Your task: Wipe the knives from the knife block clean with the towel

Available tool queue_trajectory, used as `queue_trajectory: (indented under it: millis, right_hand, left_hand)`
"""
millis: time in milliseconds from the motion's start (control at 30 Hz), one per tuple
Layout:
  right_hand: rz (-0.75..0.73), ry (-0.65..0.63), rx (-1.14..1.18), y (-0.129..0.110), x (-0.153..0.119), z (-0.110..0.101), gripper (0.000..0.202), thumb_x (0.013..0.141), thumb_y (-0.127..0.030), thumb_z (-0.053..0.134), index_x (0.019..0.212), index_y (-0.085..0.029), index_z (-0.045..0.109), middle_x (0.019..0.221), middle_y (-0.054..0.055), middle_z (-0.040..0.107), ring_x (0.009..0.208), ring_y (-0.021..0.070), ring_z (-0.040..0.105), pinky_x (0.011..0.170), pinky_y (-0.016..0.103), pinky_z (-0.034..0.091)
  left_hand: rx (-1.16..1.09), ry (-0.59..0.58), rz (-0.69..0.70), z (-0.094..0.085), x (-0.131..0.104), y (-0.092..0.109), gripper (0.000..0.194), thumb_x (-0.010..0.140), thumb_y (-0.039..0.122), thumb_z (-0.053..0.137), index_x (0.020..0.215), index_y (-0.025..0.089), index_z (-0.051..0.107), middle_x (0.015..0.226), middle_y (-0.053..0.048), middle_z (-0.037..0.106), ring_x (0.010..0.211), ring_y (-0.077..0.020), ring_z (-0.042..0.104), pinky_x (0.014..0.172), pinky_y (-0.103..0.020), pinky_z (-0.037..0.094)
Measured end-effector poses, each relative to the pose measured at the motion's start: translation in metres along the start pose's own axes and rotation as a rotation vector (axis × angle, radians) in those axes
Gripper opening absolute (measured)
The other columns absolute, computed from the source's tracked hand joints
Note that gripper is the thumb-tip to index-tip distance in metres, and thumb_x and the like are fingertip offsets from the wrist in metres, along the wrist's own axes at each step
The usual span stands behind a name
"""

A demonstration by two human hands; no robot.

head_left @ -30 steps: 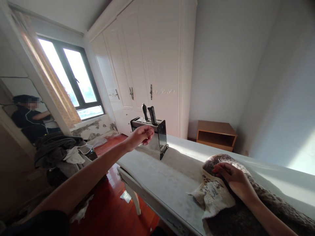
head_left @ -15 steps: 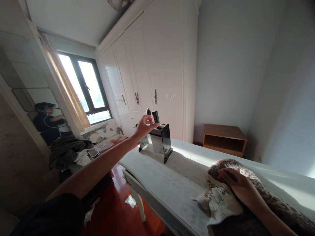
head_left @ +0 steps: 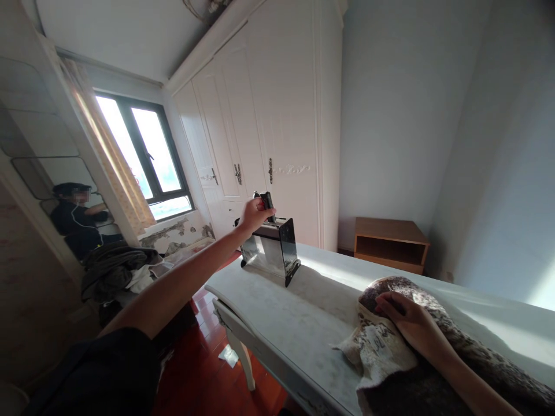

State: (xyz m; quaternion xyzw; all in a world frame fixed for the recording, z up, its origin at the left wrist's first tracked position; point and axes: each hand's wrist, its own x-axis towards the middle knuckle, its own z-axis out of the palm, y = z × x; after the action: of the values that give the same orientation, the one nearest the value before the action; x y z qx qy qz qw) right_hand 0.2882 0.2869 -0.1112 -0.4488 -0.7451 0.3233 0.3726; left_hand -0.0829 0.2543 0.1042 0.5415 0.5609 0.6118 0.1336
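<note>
Across the table, my left hand [head_left: 254, 214] is closed around a black, upright object [head_left: 267, 202] at the top of a holder. Its kind is too small to tell, and my fingers partly cover it. The holder [head_left: 271, 251] has clear sides and black end panels, and stands on the white table. Nearer to me, my right hand [head_left: 405, 318] rests with curled fingers on a mottled brown-and-white fuzzy cloth [head_left: 416, 289], gripping a fold of it. A pale underside with a small label [head_left: 378, 340] shows below that hand.
The white table [head_left: 321, 315] runs from the holder to the right edge. Behind stand a white wardrobe [head_left: 286, 115] and a low wooden cabinet [head_left: 390, 231]. Piled clothes [head_left: 117, 268] lie at left, under a mirror. A scrap [head_left: 229, 355] lies on the red floor.
My left hand has lowered slightly and closed on the black object; its fingers were looser around it before. My right hand stays on the cloth. The whole view has shifted a little.
</note>
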Motion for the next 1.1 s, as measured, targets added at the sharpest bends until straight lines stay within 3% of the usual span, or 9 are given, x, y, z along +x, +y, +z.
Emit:
queue_trajectory:
  millis: [167, 400, 600, 767, 900, 967, 1100]
  right_hand:
    - [0.022, 0.001, -0.011, 0.001, 0.001, 0.000, 0.047, 0.078, -0.065, 0.051, 0.082, -0.021, 0.067, 0.080, 0.005, 0.070, 0.076, 0.0245, 0.065, 0.072, 0.036, 0.047]
    - [0.016, -0.007, -0.028, -0.006, 0.000, -0.002, 0.044, 0.079, -0.061, 0.051, 0.084, -0.020, 0.067, 0.080, 0.005, 0.071, 0.076, 0.0246, 0.066, 0.071, 0.036, 0.047]
    - [0.007, -0.024, -0.019, -0.003, 0.001, -0.001, 0.042, 0.080, -0.060, 0.050, 0.084, -0.021, 0.065, 0.081, 0.005, 0.070, 0.078, 0.0237, 0.065, 0.072, 0.034, 0.046]
    - [0.017, 0.001, -0.015, -0.003, -0.001, 0.001, 0.042, 0.079, -0.060, 0.051, 0.084, -0.021, 0.064, 0.080, 0.005, 0.070, 0.077, 0.0236, 0.064, 0.073, 0.035, 0.045]
    - [0.008, 0.017, -0.044, -0.008, -0.004, 0.000, 0.039, 0.079, -0.058, 0.052, 0.086, -0.021, 0.065, 0.081, 0.005, 0.070, 0.078, 0.0236, 0.064, 0.075, 0.036, 0.045]
    - [-0.014, 0.015, -0.060, -0.011, -0.004, -0.001, 0.036, 0.081, -0.055, 0.052, 0.086, -0.022, 0.064, 0.081, 0.004, 0.070, 0.077, 0.0230, 0.064, 0.074, 0.036, 0.045]
    - [-0.077, 0.046, -0.113, -0.020, -0.007, -0.003, 0.027, 0.085, -0.046, 0.052, 0.086, -0.022, 0.064, 0.080, 0.003, 0.070, 0.076, 0.0213, 0.064, 0.073, 0.034, 0.046]
  left_hand:
    - [-0.010, 0.113, 0.036, -0.005, 0.014, 0.035, 0.020, 0.063, 0.017, 0.074, 0.076, 0.011, 0.059, 0.078, -0.007, 0.067, 0.067, -0.0154, 0.062, 0.060, -0.029, 0.050]
    - [0.022, 0.128, 0.150, -0.017, 0.034, 0.111, 0.020, 0.067, 0.008, 0.072, 0.081, 0.007, 0.057, 0.082, -0.007, 0.066, 0.074, -0.0178, 0.065, 0.072, -0.038, 0.055]
    - [0.049, 0.155, 0.372, -0.019, 0.020, 0.159, 0.019, 0.074, 0.007, 0.068, 0.089, 0.003, 0.057, 0.088, -0.004, 0.066, 0.084, -0.0184, 0.067, 0.082, -0.044, 0.053]
    - [-0.057, 0.068, 0.594, -0.009, -0.012, 0.171, 0.028, 0.065, 0.017, 0.081, 0.083, 0.024, 0.061, 0.092, 0.002, 0.070, 0.094, -0.0205, 0.067, 0.083, -0.039, 0.056]
    - [-0.237, -0.128, 0.820, 0.012, -0.046, 0.168, 0.034, 0.068, 0.010, 0.079, 0.095, 0.019, 0.061, 0.094, 0.000, 0.071, 0.094, -0.0185, 0.068, 0.090, -0.041, 0.057]
    - [-0.312, -0.228, 0.862, 0.028, -0.065, 0.162, 0.035, 0.070, 0.006, 0.076, 0.099, 0.017, 0.059, 0.096, -0.001, 0.070, 0.096, -0.0186, 0.068, 0.094, -0.042, 0.056]
    - [-0.488, -0.206, 0.816, 0.066, -0.093, 0.133, 0.032, 0.079, 0.005, 0.067, 0.107, 0.018, 0.057, 0.103, -0.002, 0.068, 0.103, -0.0206, 0.066, 0.101, -0.045, 0.051]
